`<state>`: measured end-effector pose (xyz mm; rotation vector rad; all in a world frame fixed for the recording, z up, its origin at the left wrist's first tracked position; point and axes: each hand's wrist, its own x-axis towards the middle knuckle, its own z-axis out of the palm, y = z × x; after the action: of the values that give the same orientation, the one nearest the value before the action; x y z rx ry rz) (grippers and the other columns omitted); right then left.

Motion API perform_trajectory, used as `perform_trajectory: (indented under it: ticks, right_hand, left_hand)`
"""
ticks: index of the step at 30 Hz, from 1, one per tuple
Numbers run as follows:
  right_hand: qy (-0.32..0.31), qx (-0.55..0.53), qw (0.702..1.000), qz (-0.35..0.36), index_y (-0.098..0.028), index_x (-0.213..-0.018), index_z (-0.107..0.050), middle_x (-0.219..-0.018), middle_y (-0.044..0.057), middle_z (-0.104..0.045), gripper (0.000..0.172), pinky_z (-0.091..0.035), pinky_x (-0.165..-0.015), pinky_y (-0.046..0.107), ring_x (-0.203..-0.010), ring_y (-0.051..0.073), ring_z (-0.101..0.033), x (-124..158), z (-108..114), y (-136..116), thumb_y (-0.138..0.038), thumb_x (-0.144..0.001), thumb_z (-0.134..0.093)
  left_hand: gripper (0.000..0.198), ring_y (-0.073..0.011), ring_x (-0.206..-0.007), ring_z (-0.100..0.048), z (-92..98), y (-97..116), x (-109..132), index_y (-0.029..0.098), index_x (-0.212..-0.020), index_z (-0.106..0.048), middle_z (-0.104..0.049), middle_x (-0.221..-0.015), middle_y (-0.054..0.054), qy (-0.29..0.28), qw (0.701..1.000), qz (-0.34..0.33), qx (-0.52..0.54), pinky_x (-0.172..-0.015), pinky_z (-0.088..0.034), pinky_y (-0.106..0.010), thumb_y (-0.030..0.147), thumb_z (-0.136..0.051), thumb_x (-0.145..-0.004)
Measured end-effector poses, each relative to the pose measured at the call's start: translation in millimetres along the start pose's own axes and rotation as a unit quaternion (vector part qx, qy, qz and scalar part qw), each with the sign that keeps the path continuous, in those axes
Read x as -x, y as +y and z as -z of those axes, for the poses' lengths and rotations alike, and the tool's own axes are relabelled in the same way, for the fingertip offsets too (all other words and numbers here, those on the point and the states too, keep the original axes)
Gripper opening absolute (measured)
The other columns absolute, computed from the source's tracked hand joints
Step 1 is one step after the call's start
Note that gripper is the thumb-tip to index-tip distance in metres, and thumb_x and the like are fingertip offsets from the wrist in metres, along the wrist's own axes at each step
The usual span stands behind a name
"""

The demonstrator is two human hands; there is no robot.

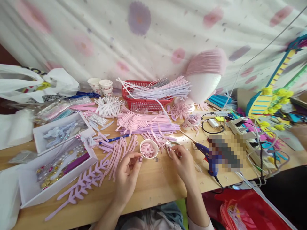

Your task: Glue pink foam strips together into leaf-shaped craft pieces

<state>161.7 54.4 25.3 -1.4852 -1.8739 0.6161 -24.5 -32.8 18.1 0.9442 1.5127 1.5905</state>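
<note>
My left hand (129,171) is closed in a pinch at the near left side of a small paper cup (149,149). What its fingertips hold, if anything, is too small to make out. Short pink chenille-stem pieces (147,150) fill the cup. To the right, the fingers of my right hand (181,159) are closed at the looped handles of the scissors (169,150), which lie low over the tabletop and are partly hidden. Looped pink chenille stems (117,156) and a lilac leafy branch (82,182) lie left of my left hand.
A blue glue gun (211,159) stands right of my right hand. Behind are bundled pink stems (144,121), a red basket (146,103) of pale stems and a foam head (203,83). White boxes (57,188) of beads stand left; a power strip (251,143) with cables lies right.
</note>
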Motion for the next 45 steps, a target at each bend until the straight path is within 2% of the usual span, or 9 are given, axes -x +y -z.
perform_trajectory:
  ticks: [7,11,18,22,24,30,33,38,45]
  right_hand:
    - [0.02,0.2,0.979,0.034,-0.021,-0.071,-0.07,-0.079,0.009,-0.063,0.015,-0.037,-0.07,0.038,-0.083,0.029,-0.053,-2,-24,3,-0.022,-0.081,-0.06]
    - [0.018,0.208,0.976,0.055,-0.022,-0.065,-0.07,-0.075,0.009,-0.064,0.022,-0.036,-0.066,0.037,-0.079,0.028,-0.053,2,-20,6,-0.017,-0.082,-0.056]
    - [-0.066,0.017,0.997,-0.037,-0.02,-0.067,-0.071,-0.074,0.007,-0.067,0.018,-0.042,-0.07,0.037,-0.075,0.025,-0.06,28,23,8,-0.026,-0.08,-0.06]
    - [-0.132,-0.168,0.97,-0.116,-0.017,-0.072,-0.07,-0.071,0.005,-0.068,0.025,-0.043,-0.062,0.03,-0.067,0.02,-0.059,41,34,7,-0.038,-0.082,-0.062]
    - [-0.15,-0.243,0.949,-0.133,-0.016,-0.072,-0.07,-0.068,0.003,-0.066,0.027,-0.043,-0.059,0.028,-0.064,0.017,-0.057,44,34,8,-0.041,-0.08,-0.065]
    - [-0.193,-0.358,0.904,-0.135,-0.015,-0.069,-0.068,-0.068,0.003,-0.065,0.031,-0.045,-0.063,0.027,-0.065,0.016,-0.056,46,33,14,-0.046,-0.076,-0.069]
    - [-0.166,-0.317,0.929,-0.096,-0.016,-0.072,-0.068,-0.07,0.003,-0.064,0.032,-0.044,-0.065,0.027,-0.069,0.016,-0.056,46,34,23,-0.045,-0.083,-0.061]
    - [0.0,-0.139,0.99,0.01,-0.018,-0.075,-0.064,-0.065,0.001,-0.057,0.024,-0.04,-0.06,0.025,-0.062,0.015,-0.052,49,29,41,-0.033,-0.089,-0.053]
    - [-0.102,-0.075,0.992,0.008,-0.018,-0.06,-0.057,-0.053,-0.001,-0.052,0.041,-0.035,-0.048,0.022,-0.049,0.012,-0.048,55,19,60,-0.041,-0.093,-0.047]
  left_hand:
    - [0.023,-0.0123,-0.052,-0.053,5.3,0,3,0.019,-0.087,-0.068,-0.056,-0.061,0.001,-0.009,0.998,-0.022,-0.064,-0.046,-0.044,-0.02,0.039,-0.057,-0.087]
    - [0.018,-0.0133,-0.054,-0.057,7.7,1,6,0.02,-0.081,-0.068,-0.061,-0.063,0.0,-0.027,0.99,-0.074,-0.12,-0.05,-0.046,-0.021,0.032,-0.057,-0.087]
    - [0.017,-0.0129,-0.055,-0.059,-19.5,9,11,0.023,-0.098,-0.069,-0.068,-0.072,-0.001,-0.174,0.959,-0.13,-0.18,-0.051,-0.049,-0.022,0.023,-0.059,-0.085]
    - [0.065,-0.0126,-0.057,-0.06,-45.3,4,17,0.023,-0.134,-0.048,-0.068,-0.102,-0.007,-0.216,0.956,-0.059,-0.188,-0.059,-0.055,-0.027,0.023,-0.073,-0.073]
    - [0.072,-0.0138,-0.06,-0.06,-54.3,2,20,0.022,-0.137,-0.044,-0.067,-0.104,-0.008,-0.217,0.959,-0.039,-0.18,-0.059,-0.055,-0.028,0.022,-0.074,-0.071]
    - [0.04,-0.014,-0.066,-0.059,-61.9,1,22,0.023,-0.114,-0.061,-0.064,-0.092,-0.004,-0.224,0.957,-0.035,-0.18,-0.055,-0.05,-0.023,0.018,-0.068,-0.076]
    - [0.025,-0.0127,-0.062,-0.056,-56.0,-2,22,0.02,-0.103,-0.064,-0.063,-0.081,-0.001,-0.2,0.958,-0.028,-0.205,-0.055,-0.047,-0.022,0.021,-0.065,-0.078]
    - [0.014,-0.0126,-0.057,-0.053,-33.4,-13,17,0.019,-0.076,-0.063,-0.059,-0.065,0.002,-0.209,0.935,-0.007,-0.286,-0.054,-0.041,-0.021,0.032,-0.064,-0.08]
    - [0.038,-0.0119,-0.051,-0.056,-15.6,-24,22,0.02,-0.065,-0.056,-0.055,-0.053,0.003,-0.222,0.924,-0.004,-0.311,-0.054,-0.04,-0.019,0.037,-0.038,-0.094]
